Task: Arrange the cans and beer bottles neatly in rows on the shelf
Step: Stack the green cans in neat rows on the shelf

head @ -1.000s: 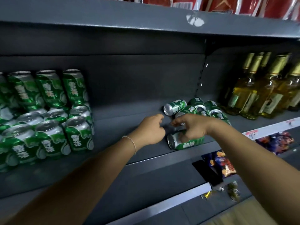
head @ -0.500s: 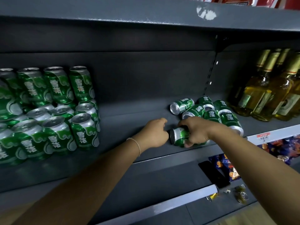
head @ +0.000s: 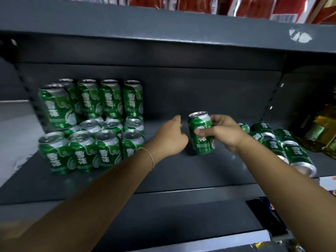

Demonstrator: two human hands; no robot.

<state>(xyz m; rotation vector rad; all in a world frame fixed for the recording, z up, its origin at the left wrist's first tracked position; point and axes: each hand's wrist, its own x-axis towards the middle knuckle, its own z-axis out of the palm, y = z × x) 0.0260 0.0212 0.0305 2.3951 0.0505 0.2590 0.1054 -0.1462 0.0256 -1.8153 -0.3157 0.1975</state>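
Note:
My right hand [head: 222, 132] grips a green beer can [head: 201, 138] and holds it upright near the middle of the dark shelf [head: 163, 179]. Just left of the can is my left hand [head: 168, 138], fingers loosely curled and holding nothing; whether it touches the can I cannot tell. Several green cans stand in stacked rows [head: 91, 124] at the left. Behind my right wrist, several more cans lie on their sides in a loose pile [head: 283, 146]. Yellow beer bottles [head: 320, 131] stand at the far right, blurred.
The upper shelf [head: 163, 31] overhangs closely, with red packets [head: 245, 6] on top. A lower shelf holds snack packets [head: 272, 206] at the bottom right. Bare shelf floor lies between the stacked cans and the held can.
My right hand lifted the can from lying on its side to upright and carried it left, toward the shelf's middle. The view swung left, bringing the stacked cans closer to centre.

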